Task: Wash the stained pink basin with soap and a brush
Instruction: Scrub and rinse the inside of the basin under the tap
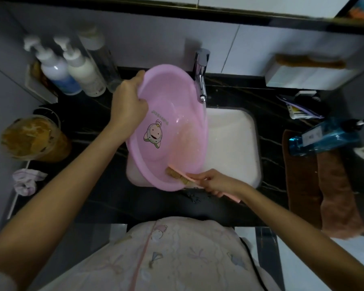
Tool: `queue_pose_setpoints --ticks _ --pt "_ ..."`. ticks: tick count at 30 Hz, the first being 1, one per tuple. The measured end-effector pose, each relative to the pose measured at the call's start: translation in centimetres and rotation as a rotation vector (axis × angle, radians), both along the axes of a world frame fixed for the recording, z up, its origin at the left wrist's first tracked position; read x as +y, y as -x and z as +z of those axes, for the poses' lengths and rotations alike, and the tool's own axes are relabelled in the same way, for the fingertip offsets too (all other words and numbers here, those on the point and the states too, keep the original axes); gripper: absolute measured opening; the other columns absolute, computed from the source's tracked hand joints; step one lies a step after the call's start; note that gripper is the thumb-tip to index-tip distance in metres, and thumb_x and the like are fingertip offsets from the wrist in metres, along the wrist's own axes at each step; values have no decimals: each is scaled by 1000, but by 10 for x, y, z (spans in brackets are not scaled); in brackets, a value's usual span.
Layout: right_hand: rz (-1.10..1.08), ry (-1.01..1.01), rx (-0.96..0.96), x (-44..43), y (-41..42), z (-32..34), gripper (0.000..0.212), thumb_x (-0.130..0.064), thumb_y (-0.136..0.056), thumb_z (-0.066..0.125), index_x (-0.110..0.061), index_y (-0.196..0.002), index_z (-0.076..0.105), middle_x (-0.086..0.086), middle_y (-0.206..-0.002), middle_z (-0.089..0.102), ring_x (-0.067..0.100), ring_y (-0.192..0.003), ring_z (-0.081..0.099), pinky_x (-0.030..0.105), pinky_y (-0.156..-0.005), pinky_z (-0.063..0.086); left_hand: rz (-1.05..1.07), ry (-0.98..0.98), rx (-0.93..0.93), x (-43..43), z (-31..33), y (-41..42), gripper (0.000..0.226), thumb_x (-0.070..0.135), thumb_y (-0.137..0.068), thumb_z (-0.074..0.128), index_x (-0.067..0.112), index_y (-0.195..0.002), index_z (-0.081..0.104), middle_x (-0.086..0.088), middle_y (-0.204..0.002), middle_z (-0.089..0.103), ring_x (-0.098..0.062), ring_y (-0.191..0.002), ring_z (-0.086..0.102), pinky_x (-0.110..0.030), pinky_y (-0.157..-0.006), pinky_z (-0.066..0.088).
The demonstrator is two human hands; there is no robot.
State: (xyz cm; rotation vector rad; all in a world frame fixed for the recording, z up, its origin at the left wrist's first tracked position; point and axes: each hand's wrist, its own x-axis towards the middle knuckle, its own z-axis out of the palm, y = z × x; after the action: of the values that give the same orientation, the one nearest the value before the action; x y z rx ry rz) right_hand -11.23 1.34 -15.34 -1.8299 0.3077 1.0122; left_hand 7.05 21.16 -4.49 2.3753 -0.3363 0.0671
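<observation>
**1. Pos.** The basin (172, 110) is standing tilted over the left half of the sink (235, 143). Its lower rim is sitting at the sink's near-left corner. Its upper rim is reaching toward the tap (201, 76) at the sink's far edge.

**2. Orientation.** The basin's long axis is running from the sink's near edge to its far edge. The open side is facing up and toward the sink's right, w/ the cartoon print inside showing.

**3. L hand.** The left hand (128, 101) is gripping the upper-left rim, beyond the sink's far-left corner. Fingers are curling over the rim; the thumb is pressing on the inner wall.

**4. R hand.** The right hand (216, 182) is working at the sink's near edge, fingers closing round the handle of the brush (177, 175). The bristle head is lying on the inner wall by the lower rim. The brush axis is slanting from the sink's near edge up-left into the basin.

**5. Handling (est.).** The basin is looking like thin plastic, so prob. light and slightly flexy. The inside is looking wet, so likely slippery. The rim is offering the firmest hold; bracing the lower rim on the sink is taking the scrubbing load.
</observation>
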Motion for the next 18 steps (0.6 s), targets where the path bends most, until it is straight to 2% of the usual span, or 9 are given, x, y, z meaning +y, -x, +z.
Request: queue_pose_setpoints --ticks 2,4,6,7,9,12,15,16,18 --pt "85 128 -15 -23 -24 -12 48 -9 -96 42 -34 -136 47 1 -71 49 8 -47 31 19 -40 28 -16 -8 -5 0 1 -1 70 -8 -66 44 13 -132 51 -15 -100 66 -29 -93 62 -33 -79 49" --pt "126 252 -67 -35 -54 -25 42 -17 -98 44 -31 -138 47 7 -102 58 7 -56 43 17 -49 35 -15 -1 6 1 0 -2 72 -8 -66 45 13 -134 49 -14 -106 66 -28 -98 62 -31 -83 49" --pt "199 347 -153 -38 -79 -36 38 -24 -98 45 -31 -136 49 5 -135 49 17 -96 59 20 -77 46 -9 10 18 1 2 -1 72 -10 -67 45 12 -135 48 -13 -114 65 -26 -104 60 -27 -87 45" --pt "245 393 -197 -40 -90 -41 36 -28 -98 47 -34 -133 51 3 -141 45 24 -114 54 26 -89 46 -11 14 16 0 3 0 72 -11 -67 45 12 -135 48 -12 -115 64 -26 -105 60 -26 -87 45" --pt "302 488 -272 -45 -107 -44 35 -35 -96 49 -43 -130 51 1 -140 48 28 -120 51 33 -93 45 -25 7 15 -1 3 2 71 -11 -68 45 12 -135 49 -13 -117 64 -27 -107 60 -26 -88 45" --pt "408 757 -443 -61 -134 -33 38 -35 -97 41 -50 -131 46 3 -124 59 30 -108 58 35 -82 45 5 -7 24 -1 5 2 70 -13 -71 46 8 -138 43 -10 -133 55 -25 -120 52 -17 -94 35" --pt "444 948 -574 -67 -154 -20 31 -28 -97 39 -25 -120 59 7 -112 64 29 -100 60 32 -75 44 10 -3 32 -3 8 5 68 -14 -74 46 8 -139 42 -12 -131 55 -26 -119 52 -17 -90 34" --pt "462 931 -557 -67 -158 -21 31 -32 -97 39 -20 -116 61 7 -111 64 29 -98 60 31 -75 43 8 0 35 -4 9 6 68 -14 -74 46 9 -139 41 -12 -131 56 -26 -118 52 -17 -89 34" --pt "527 841 -432 -65 -164 -17 48 -53 -95 36 -17 -114 62 3 -108 62 27 -98 59 33 -80 45 7 4 36 -3 9 7 69 -14 -75 46 9 -139 41 -12 -130 56 -26 -116 54 -17 -87 35"
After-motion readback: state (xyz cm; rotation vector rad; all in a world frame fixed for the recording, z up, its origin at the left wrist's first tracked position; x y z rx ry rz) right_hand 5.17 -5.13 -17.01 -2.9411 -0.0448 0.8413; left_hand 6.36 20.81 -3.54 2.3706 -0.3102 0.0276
